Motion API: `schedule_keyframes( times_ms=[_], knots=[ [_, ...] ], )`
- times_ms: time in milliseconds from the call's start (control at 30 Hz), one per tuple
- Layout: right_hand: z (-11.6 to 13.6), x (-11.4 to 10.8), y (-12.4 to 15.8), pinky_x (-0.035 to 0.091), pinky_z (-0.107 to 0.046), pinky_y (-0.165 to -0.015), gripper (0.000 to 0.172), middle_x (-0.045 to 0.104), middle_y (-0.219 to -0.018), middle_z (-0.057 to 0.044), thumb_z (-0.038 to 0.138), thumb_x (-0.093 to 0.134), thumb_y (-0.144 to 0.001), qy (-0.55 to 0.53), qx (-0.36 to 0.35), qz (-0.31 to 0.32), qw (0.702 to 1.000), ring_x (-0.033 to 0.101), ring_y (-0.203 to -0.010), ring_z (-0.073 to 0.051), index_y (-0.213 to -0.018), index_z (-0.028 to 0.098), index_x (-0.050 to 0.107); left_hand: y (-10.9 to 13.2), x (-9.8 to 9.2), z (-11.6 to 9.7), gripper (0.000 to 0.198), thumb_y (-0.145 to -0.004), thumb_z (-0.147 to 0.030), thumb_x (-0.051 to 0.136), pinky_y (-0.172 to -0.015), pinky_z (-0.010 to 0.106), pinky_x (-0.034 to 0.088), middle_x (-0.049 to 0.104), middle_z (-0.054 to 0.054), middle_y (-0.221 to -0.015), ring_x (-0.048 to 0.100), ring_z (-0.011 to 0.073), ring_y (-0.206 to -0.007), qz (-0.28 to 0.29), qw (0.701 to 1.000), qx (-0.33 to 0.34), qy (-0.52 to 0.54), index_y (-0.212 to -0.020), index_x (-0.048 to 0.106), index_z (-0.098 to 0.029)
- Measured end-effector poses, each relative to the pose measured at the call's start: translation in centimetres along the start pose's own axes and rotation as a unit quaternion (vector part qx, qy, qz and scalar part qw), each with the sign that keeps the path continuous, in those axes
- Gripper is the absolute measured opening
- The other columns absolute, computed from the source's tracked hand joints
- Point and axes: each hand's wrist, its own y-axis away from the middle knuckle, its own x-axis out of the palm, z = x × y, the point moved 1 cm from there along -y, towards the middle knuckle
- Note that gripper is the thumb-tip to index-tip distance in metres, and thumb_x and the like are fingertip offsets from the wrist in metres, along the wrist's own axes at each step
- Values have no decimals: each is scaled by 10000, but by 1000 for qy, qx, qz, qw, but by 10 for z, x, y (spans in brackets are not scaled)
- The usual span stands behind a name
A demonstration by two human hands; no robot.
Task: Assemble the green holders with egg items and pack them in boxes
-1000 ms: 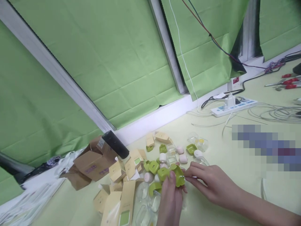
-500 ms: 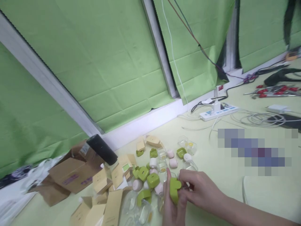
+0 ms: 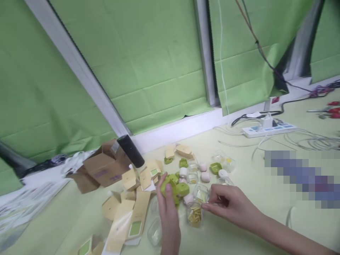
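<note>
My left hand [image 3: 168, 209] is raised over the table with its fingers closed round a green plastic case [image 3: 169, 185]. My right hand [image 3: 231, 207] rests to the right, its fingertips pinched at a clear round container [image 3: 201, 193]. Just below that stands a clear container with yellow pieces inside [image 3: 194, 214]. Between and behind my hands lie several green cases [image 3: 182, 189], pink and white caps [image 3: 204, 176] and clear boxes [image 3: 192, 176].
Tan card packaging [image 3: 138, 209] is scattered at the left, beside a brown carton [image 3: 102, 170] with a black cylinder [image 3: 130, 151] leaning on it. A white power strip [image 3: 268, 129] and loose cables [image 3: 308, 140] lie at the back right, red-handled tools [image 3: 330, 109] farther right. Green blinds cover the wall behind.
My hands have come apart. The left one carried the green case up and left, and the right one moved to the clear round container. The camera view swung too.
</note>
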Motion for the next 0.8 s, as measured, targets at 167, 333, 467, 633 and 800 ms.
schedule_keyframes(
  times_ms=[167, 333, 467, 633, 800],
  knots=[
    [10, 10, -16, 251, -219, -529, 50, 588, -643, 32, 240, 660, -715, 146, 14, 136, 980, 489, -576, -119, -704, 211, 621, -14, -15, 0, 479, -872, -579, 409, -1065, 393, 329, 499, 75, -1334, 414, 247, -1281, -46, 999, 0, -13, -1216, 501, -258],
    [17, 0, -31, 273, -221, -497, 103, 553, -604, 22, 274, 612, -760, 157, 18, 166, 973, 468, -541, -119, -698, 210, 663, -13, -11, 5, 485, -862, -561, 445, -1032, 385, 370, 500, 105, -1347, 426, 259, -1275, 41, 999, 6, -23, -1207, 512, -228],
    [28, -10, -23, 376, -221, -525, 425, 595, -897, -12, 478, 633, -777, 42, 46, 132, 989, 486, -607, -122, -1134, 252, 582, 8, -4, 9, 548, -858, -593, 423, -1047, 405, 349, 445, 109, -1415, 377, 274, -1322, 171, 984, -50, 9, -1288, 454, -254],
    [24, -7, 7, 405, -229, -546, 361, 532, -847, 15, 330, 667, -739, -1, 46, 60, 997, 477, -612, -120, -1071, 261, 541, 37, 4, 9, 569, -898, -563, 324, -1006, 427, 377, 487, 128, -1363, 473, 282, -1235, 324, 941, -84, 54, -1372, 380, -253],
    [-21, -50, 24, 391, -248, -443, 385, 564, -863, -1, 470, 643, -733, 21, 116, -63, 991, 419, -452, -87, -1026, 250, 528, 25, -18, -14, 653, -731, -289, 642, -1045, 525, 266, 478, 92, -1343, 371, 341, -1242, 390, 892, 90, -209, -1348, 427, -297]
  ],
)
